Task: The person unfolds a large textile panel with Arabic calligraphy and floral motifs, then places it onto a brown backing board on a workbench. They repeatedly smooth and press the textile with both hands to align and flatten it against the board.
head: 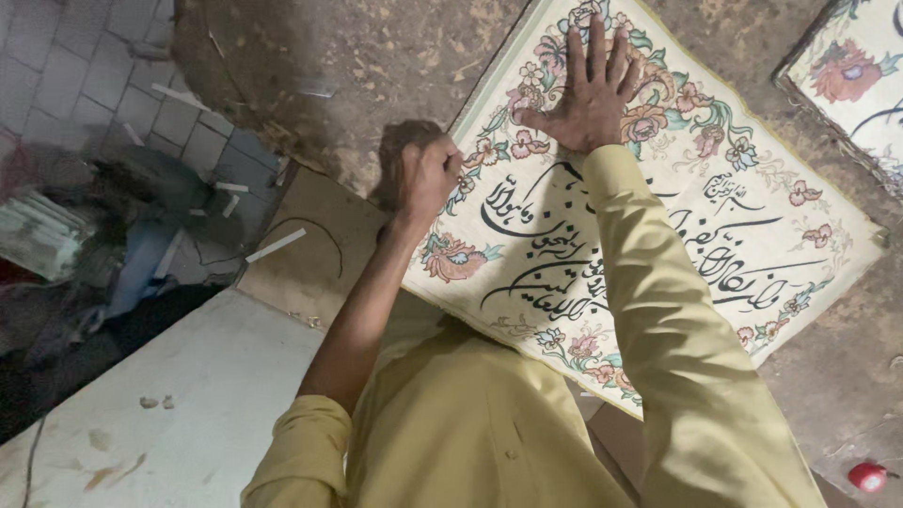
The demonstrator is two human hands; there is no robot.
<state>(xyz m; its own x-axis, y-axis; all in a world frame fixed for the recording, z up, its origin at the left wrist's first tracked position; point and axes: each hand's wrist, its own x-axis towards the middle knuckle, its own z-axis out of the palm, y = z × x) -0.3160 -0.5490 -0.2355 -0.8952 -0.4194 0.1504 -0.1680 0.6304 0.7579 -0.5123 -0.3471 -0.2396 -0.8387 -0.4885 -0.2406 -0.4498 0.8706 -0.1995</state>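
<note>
Cream floral calligraphy panel [658, 235] is lying centre frame; right hand [591, 94] is pressing flat, fingers spread, left hand [425, 177] is fisted at its edge.

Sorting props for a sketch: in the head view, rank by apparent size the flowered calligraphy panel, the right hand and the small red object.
1. flowered calligraphy panel
2. right hand
3. small red object, partly cut off at the edge

Floral-bordered calligraphy panel [658, 245] lies seemingly flat, askew.
</note>
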